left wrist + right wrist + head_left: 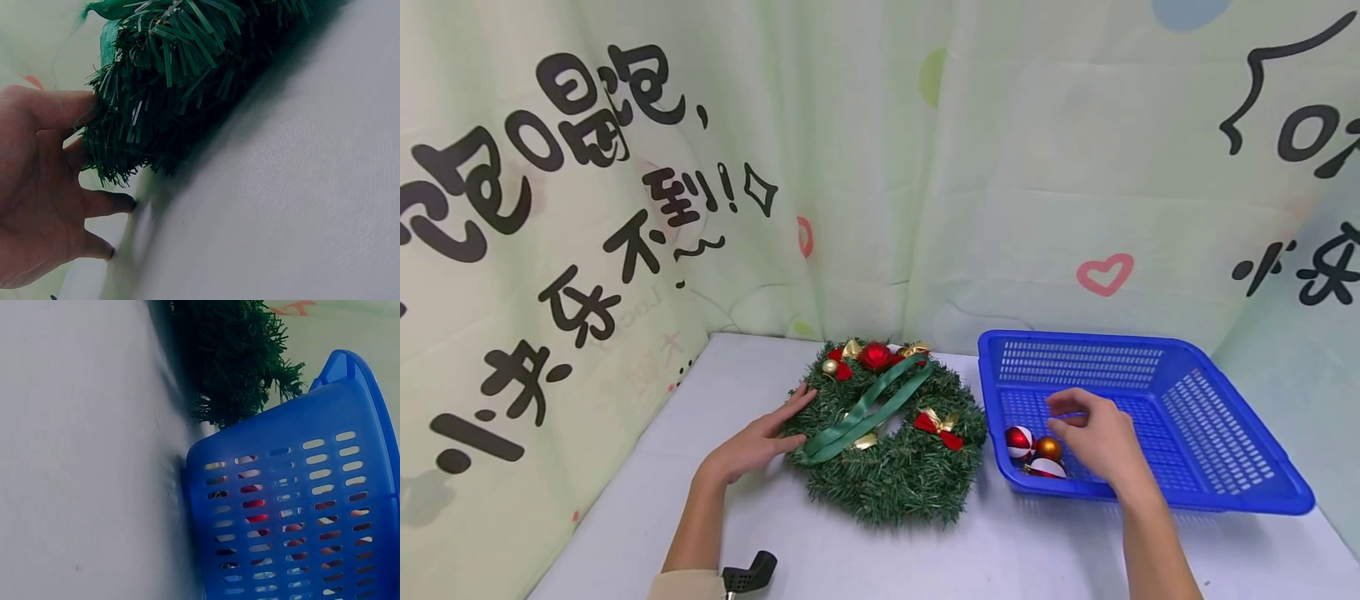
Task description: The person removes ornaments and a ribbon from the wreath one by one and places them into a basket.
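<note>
A green wreath (898, 492) lies on the white table, with a green ribbon loop (861, 412) across it, red-and-gold bows (938, 428) and a red ball (876, 356). My left hand (758, 440) rests against the wreath's left edge, fingers spread; the left wrist view shows thumb and fingers (53, 181) at the green needles. Over the blue basket (1213, 499), my right hand (1101, 437) hangs with loosely bent fingers and nothing visible between them. Just left of it in the basket are an orange ball (1048, 448) and red-and-white balls (1020, 442).
The basket stands right of the wreath; in the right wrist view its slotted side (275, 444) faces the camera, close to the wreath. A pale curtain (880, 167) with black writing hangs behind and at the sides. A black object (751, 573) is by the left wrist.
</note>
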Motion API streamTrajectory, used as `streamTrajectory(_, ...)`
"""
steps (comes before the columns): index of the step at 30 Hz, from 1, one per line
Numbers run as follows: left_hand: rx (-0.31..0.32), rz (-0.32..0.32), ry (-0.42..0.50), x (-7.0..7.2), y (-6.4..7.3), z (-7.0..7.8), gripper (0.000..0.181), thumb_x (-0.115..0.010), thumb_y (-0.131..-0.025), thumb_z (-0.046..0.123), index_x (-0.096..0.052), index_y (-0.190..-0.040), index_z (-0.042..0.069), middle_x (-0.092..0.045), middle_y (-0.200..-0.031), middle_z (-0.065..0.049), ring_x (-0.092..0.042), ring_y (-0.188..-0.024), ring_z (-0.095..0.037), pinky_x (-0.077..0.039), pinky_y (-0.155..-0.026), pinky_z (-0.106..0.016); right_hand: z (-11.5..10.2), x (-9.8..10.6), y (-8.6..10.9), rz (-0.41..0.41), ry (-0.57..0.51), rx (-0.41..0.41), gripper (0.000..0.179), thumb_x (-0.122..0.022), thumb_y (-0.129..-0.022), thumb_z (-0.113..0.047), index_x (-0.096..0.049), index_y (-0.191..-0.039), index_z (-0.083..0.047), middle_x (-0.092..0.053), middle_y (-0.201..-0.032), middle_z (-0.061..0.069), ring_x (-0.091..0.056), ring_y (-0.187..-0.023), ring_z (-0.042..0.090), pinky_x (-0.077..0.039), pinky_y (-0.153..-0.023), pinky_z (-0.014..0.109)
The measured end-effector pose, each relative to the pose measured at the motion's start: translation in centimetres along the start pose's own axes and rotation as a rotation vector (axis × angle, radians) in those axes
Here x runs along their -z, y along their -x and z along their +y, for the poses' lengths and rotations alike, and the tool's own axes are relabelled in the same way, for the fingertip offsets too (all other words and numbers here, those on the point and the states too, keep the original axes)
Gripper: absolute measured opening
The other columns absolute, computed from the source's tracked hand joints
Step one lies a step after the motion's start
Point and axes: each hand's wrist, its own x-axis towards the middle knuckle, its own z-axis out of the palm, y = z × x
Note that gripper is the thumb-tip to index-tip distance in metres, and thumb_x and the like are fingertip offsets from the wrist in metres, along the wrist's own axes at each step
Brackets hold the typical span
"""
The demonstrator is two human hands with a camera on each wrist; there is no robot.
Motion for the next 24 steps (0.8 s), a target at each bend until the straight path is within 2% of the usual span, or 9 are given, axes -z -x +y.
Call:
streamTrajectory(8,-0.008,0.004,-0.006,0.1,0.2,0.0,0.073,-0.061,-0.106,0.027,-0.021,-0.168,0.033,0.0,-0.177,0.005,0.003,-0.162,-0.037,-0.01,-0.123,-0.072,-1.0,-0.5,0.0,0.045,-0.071,0.021,0.034,-0.068,-0.101,-0.018,-0.066,-0.132,-0.004,-0.07,-0.129,0.023,-0.068,-0.115,0.043,-0.062,-0.088,0.052)
streamTrajectory(13,-0.007,0.005,-0.004,-0.1,0.3,0.0,0.073,-0.061,-0.106,0.025,-0.022,-0.167,0.033,-0.001,-0.177,0.004,0.003,-0.162,-0.037,-0.009,-0.124,-0.072,-2.1,-0.5,-0.3,0.072,-0.11,0.04,0.034,-0.067,-0.103,-0.02,-0.066,-0.135,-0.008,-0.07,-0.13,0.02,-0.067,-0.118,0.041,-0.062,-0.085,0.043)
streamTrajectory(20,-0.011,0.006,-0.004,-0.1,0.2,0.0,0.073,-0.061,-0.106,0.024,-0.023,-0.167,0.032,-0.001,-0.177,0.003,0.003,-0.162,-0.037,-0.009,-0.124,-0.071,-3.8,-0.7,-0.7,0.089,-0.193,0.085,0.036,-0.066,-0.104,-0.022,-0.065,-0.137,-0.008,-0.07,-0.131,0.018,-0.067,-0.122,0.039,-0.055,-0.099,0.058)
streamTrajectory(24,-0.015,0.005,0.0,-0.1,0.1,0.1,0.073,-0.061,-0.106,0.023,-0.023,-0.167,0.032,-0.001,-0.177,0.003,0.003,-0.162,-0.037,-0.009,-0.124,-0.071,-4.9,-0.8,-0.9,0.084,-0.246,0.09,0.036,-0.065,-0.104,-0.025,-0.065,-0.137,-0.009,-0.07,-0.132,0.017,-0.066,-0.124,0.039,-0.053,-0.103,0.059)
